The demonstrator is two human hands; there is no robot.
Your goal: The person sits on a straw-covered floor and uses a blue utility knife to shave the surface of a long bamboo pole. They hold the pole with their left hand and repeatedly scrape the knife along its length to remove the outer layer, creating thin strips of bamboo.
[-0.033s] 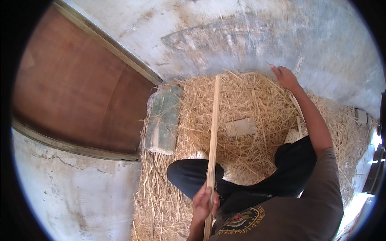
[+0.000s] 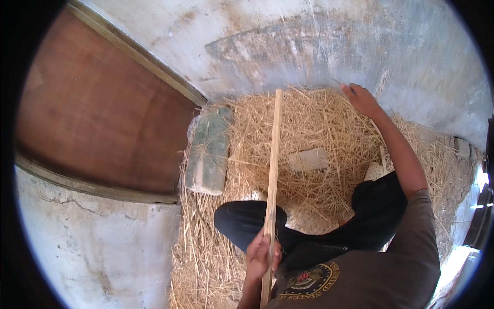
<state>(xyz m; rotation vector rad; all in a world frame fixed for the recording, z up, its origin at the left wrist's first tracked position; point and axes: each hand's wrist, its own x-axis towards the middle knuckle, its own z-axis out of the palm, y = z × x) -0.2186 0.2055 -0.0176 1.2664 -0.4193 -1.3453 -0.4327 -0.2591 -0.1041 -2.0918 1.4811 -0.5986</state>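
My left hand [image 2: 261, 252] is closed around the lower part of a long, pale wooden strip [image 2: 274, 149]. The strip stands out ahead past my left knee, its far end over the straw. My right arm is stretched far forward, and my right hand [image 2: 361, 100] is closed on a thin tool [image 2: 338, 81] near the far wall. Only a slim greyish tip shows beyond the fingers, so its exact kind is unclear. That hand is well apart from the strip.
Straw shavings [image 2: 309, 123] cover the floor around my folded legs [image 2: 242, 221]. A flat pale block [image 2: 309, 160] lies in them. Left of it sits a greenish slab [image 2: 210, 152], beside a brown door panel [image 2: 103, 113]. A stained wall [image 2: 319, 46] rises ahead.
My right hand has shifted slightly left with the thin tool. The strip's far end sits a little farther forward, still in my left hand.
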